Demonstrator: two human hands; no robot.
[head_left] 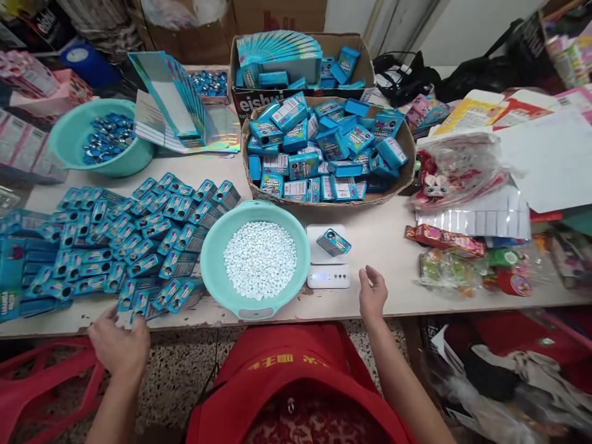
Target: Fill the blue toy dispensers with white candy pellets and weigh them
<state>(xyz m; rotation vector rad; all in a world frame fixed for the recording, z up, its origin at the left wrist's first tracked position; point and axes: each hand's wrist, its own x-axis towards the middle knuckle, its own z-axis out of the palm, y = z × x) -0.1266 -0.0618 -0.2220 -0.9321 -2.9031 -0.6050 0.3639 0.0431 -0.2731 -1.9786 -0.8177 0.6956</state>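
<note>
My left hand [119, 339] is at the table's front edge, thumb and fingers apart, nearest to a small blue candy box [140, 303] in the front row; whether it touches the box is hard to see. My right hand [374, 291] holds nothing, its fingers loosely bent and apart, just right of a white digital scale [328, 277]. On the scale's plate lies one blue candy box [333, 242] with a round hole in its end. Between my hands stands a turquoise basin [210, 262] of small white candies [259, 259].
Many blue boxes [134, 240] stand upright at left. Behind are a cardboard box [409, 157] of lidded blue packs, another carton [300, 92], and a turquoise bowl [60, 139] of blue-and-silver pieces. Wrapped sweets [446, 271] and papers [550, 166] lie at right.
</note>
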